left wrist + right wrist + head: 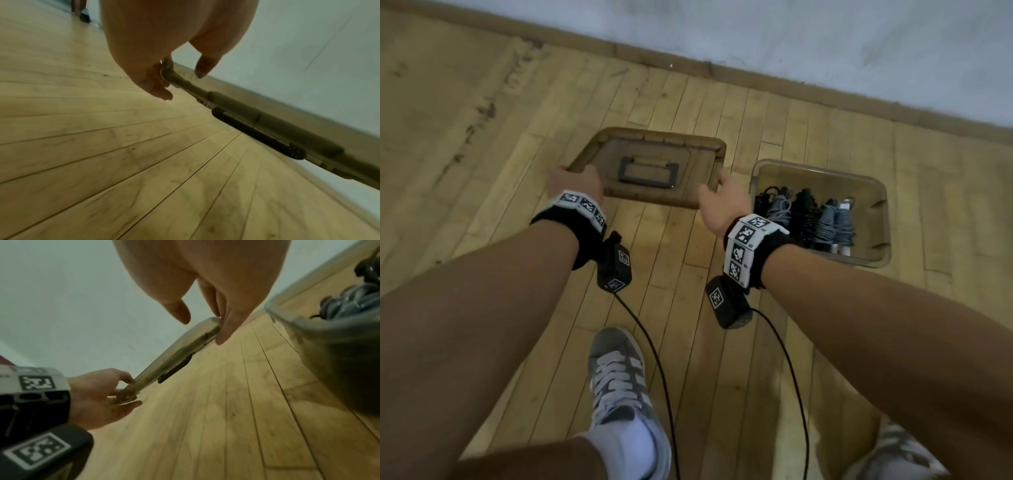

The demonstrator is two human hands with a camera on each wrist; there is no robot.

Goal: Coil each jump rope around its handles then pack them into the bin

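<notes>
Now, with my left hand (575,183) and right hand (717,202) gripping opposite ends of the translucent lid (650,164), I should carry it level onto the bin (878,246) holding the coiled jump ropes (804,219).

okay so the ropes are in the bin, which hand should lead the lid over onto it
Right. The right hand holds the lid at the edge nearest the bin; the left hand holds the far corner.

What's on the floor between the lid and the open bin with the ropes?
Nothing: only a narrow strip of bare wood floor separates the lid from the bin, in the head view; the right hand grips the lid's near edge.
</notes>
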